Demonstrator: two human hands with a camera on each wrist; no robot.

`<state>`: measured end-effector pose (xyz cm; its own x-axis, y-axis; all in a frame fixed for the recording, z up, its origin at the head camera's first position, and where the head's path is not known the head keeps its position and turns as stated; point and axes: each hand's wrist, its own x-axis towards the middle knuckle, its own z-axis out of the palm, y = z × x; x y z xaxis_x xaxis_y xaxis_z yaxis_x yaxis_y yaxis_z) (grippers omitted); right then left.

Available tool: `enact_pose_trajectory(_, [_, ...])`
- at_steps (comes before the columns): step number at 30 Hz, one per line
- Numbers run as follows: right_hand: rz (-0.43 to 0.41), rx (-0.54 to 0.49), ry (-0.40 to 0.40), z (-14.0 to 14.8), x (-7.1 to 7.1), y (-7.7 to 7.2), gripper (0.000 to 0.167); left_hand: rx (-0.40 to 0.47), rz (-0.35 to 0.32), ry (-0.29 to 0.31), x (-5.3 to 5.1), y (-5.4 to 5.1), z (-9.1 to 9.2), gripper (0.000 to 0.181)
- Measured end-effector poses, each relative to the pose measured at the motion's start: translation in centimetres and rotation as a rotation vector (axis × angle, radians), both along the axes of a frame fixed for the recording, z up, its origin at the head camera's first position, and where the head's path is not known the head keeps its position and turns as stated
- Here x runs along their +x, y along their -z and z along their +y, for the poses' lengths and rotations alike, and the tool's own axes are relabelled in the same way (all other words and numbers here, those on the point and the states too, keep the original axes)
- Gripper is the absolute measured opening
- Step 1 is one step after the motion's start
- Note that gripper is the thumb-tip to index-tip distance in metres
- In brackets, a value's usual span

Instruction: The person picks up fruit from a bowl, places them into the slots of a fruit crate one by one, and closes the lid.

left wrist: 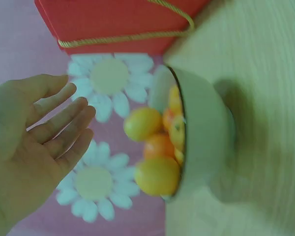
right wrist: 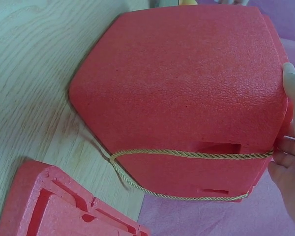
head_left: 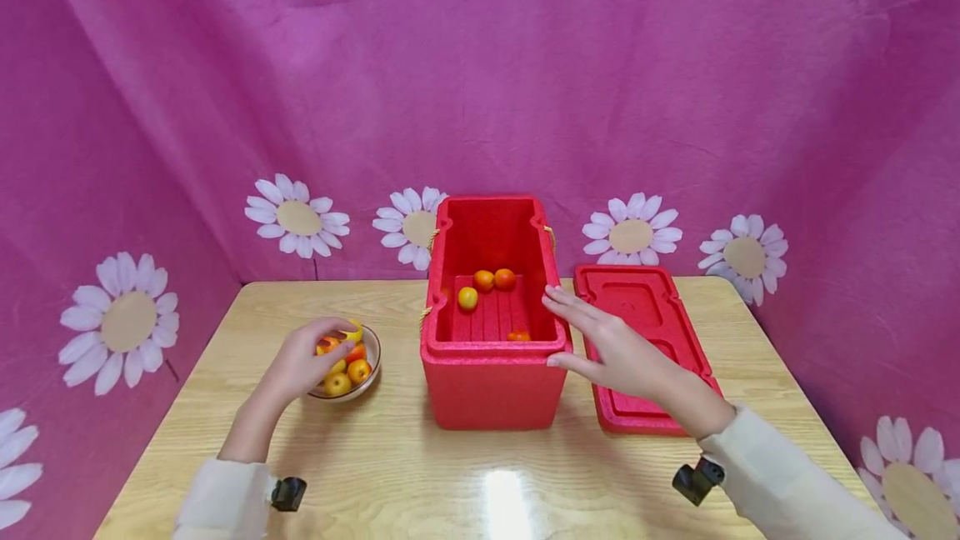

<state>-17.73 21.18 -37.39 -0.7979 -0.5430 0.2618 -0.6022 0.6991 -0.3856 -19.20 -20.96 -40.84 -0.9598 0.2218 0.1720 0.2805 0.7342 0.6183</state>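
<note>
A tall red box (head_left: 491,390) stands at the table's middle, its top uncovered, with several small orange and yellow fruits (head_left: 483,280) on its floor. My right hand (head_left: 626,348) rests on the box's right rim near the front corner, fingers extended; the right wrist view shows the thumb on the front edge. To the left, a bowl (left wrist: 206,132) holds several yellow and orange fruits (left wrist: 157,175). My left hand (head_left: 300,361) hovers over the bowl's left side, fingers loosely bent; in the left wrist view it is apart from the fruit, with nothing in it.
The red lid (head_left: 637,307) lies on the table right of the box, under my right forearm. Yellow rope handles (right wrist: 187,155) hang on the box's sides. A pink cloth with white flowers (head_left: 297,217) stands behind the wooden table (head_left: 390,473) and at both sides.
</note>
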Motion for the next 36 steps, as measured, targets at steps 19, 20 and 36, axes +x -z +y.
enact_pose_trajectory(19, [0.013,-0.005,-0.012,0.1,-0.1,0.2,0.078,-0.097,0.016,-0.053,-0.5,2.7,-3.5,0.030])
enact_pose_trajectory(20, [0.009,-0.005,-0.011,0.1,-0.1,0.2,0.078,-0.105,0.014,-0.056,-0.6,2.7,-3.5,0.030])
enact_pose_trajectory(36, [0.009,-0.012,-0.011,0.1,-0.2,0.4,0.078,-0.183,-0.040,-0.065,-1.3,3.8,-4.3,0.032])
